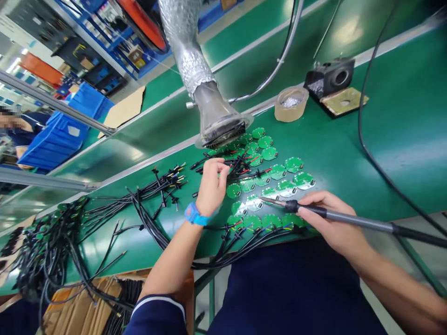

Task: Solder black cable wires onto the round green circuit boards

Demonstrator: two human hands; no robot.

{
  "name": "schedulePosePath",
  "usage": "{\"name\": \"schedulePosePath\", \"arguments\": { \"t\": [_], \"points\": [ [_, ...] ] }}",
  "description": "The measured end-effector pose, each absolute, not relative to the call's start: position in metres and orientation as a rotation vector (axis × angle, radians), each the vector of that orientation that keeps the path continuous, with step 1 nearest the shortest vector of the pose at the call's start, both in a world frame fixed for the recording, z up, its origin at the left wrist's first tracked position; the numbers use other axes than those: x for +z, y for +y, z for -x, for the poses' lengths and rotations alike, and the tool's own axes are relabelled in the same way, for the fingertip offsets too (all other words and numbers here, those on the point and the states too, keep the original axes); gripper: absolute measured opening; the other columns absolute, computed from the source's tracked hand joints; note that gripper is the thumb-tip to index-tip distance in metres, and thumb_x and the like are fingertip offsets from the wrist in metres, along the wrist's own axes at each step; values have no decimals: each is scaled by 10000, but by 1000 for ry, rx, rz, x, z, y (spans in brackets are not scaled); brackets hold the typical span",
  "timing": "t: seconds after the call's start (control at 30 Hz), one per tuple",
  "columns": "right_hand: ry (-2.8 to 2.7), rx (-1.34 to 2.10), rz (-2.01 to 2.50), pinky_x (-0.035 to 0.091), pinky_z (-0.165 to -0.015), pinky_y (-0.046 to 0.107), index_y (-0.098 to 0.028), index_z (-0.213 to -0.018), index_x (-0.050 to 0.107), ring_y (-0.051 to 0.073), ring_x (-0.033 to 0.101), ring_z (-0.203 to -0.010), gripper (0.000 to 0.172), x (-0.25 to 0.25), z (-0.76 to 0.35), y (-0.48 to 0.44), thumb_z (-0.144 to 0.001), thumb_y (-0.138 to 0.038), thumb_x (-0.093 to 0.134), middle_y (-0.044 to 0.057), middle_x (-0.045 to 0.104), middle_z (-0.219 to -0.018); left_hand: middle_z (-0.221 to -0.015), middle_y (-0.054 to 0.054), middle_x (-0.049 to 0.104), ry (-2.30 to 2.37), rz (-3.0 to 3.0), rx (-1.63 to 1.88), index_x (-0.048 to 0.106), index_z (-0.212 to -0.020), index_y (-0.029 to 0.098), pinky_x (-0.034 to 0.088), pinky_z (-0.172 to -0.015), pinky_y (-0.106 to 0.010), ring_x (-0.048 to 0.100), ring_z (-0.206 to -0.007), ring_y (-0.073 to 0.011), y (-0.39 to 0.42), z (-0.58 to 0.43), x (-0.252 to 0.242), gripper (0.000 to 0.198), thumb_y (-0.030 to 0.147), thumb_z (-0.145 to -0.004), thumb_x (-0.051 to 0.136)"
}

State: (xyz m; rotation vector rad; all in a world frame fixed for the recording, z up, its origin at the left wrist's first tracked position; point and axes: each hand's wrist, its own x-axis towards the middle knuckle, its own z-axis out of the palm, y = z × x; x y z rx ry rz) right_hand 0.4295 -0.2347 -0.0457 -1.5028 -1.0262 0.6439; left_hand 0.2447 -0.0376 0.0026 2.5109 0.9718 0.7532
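Nearest to the camera, dark blue clothing (pixel 289 288) is seen at the near edge of the green table (pixel 394 153); by the right hand (pixel 324 216) a soldering iron (pixel 359 221) is gripped — fingers and thumb are closed around it, and its metal tip is pointed leftward over the rows of round green circuit boards (pixel 286 187); whether a board is touched by the tip cannot be told.

At the left side of these boards the left hand (pixel 212 184) is placed, with a blue band (pixel 197 215) worn on its wrist, close to black cables (pixel 240 165) with red wire ends; its fingers are bent near the thumb, but whether something is pinched there cannot be told.

To the left a bundle of cables (pixel 150 187) is spread; farther left a tangled heap (pixel 49 246) is piled. Over the far boards a fume nozzle (pixel 218 114) is hung from a foil-covered duct (pixel 181 42); to its right a tape roll (pixel 291 111) with crumpled foil inside and a black iron stand (pixel 330 77) are placed — beyond the table, at far left, another person (pixel 26 132) is partly seen beside a blue crate (pixel 57 137).
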Motion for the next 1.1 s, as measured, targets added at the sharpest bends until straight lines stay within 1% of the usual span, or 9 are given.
{"name": "schedulePosePath", "arguments": {
  "t": [0.07, 0.2, 0.27, 0.37, 0.5, 0.63, 0.87, 1.1],
  "points": [
    [-1107, 719, 1495, 499, -568, 206, -222, -818, 588, 115, 589, -639, 92, -46, -434, -233, -780, -288, 640, -6, 609, -750, -971, -69, 549, 888, -2496, 808, 505, -840, 171, 434, -875, -339, 518, -984, -159, -64, -237, 12, 113, 138, -912, 426],
    [-1147, 808, 1474, 474, -522, 220, -217, -762, 565, 136, 591, -626, 87, -49, -435, -231, -785, -286, 612, -4, 599, -695, -940, -62, 541, 752, -2427, 418, 527, -847, 178, 469, -833, -309, 534, -926, -155, -114, -227, 7, 61, 142, -883, 493],
    [-1155, 848, 1483, 471, -517, 228, -218, -750, 556, 158, 616, -662, 91, -51, -435, -231, -786, -286, 603, 1, 608, -688, -946, -72, 537, 791, -2376, 312, 549, -842, 167, 478, -829, -310, 544, -914, -159, -127, -224, -5, 52, 157, -876, 512],
    [-1188, 880, 1509, 483, -540, 238, -219, -756, 556, 176, 638, -709, 81, -51, -434, -231, -781, -283, 599, 10, 638, -725, -919, -68, 540, 876, -2363, 311, 571, -830, 154, 479, -817, -308, 546, -876, -155, -133, -223, -19, 61, 171, -870, 529],
    [-1233, 881, 1539, 482, -556, 239, -213, -753, 557, 179, 642, -734, 72, -50, -434, -230, -783, -272, 588, 17, 654, -752, -921, -67, 548, 882, -2390, 305, 586, -826, 153, 475, -807, -311, 541, -868, -160, -131, -223, -21, 63, 171, -864, 539],
    [-1255, 868, 1557, 480, -546, 231, -211, -756, 560, 165, 636, -707, 63, -47, -433, -229, -778, -264, 585, 15, 663, -767, -913, -65, 548, 890, -2389, 300, 590, -820, 154, 474, -800, -312, 542, -865, -160, -131, -223, -19, 76, 176, -866, 534],
    [-1233, 833, 1521, 486, -508, 233, -218, -742, 569, 160, 633, -652, 76, -46, -432, -228, -754, -283, 608, 6, 665, -736, -895, -66, 546, 907, -2385, 333, 581, -815, 158, 477, -789, -317, 533, -860, -163, -134, -225, -21, 82, 170, -868, 518],
    [-1169, 875, 1513, 476, -519, 239, -216, -747, 590, 159, 624, -652, 93, -48, -433, -231, -749, -299, 632, 14, 662, -748, -880, -68, 546, 917, -2401, 314, 572, -802, 158, 471, -778, -329, 526, -845, -171, -134, -225, -22, 96, 176, -872, 508]
  ]
}}
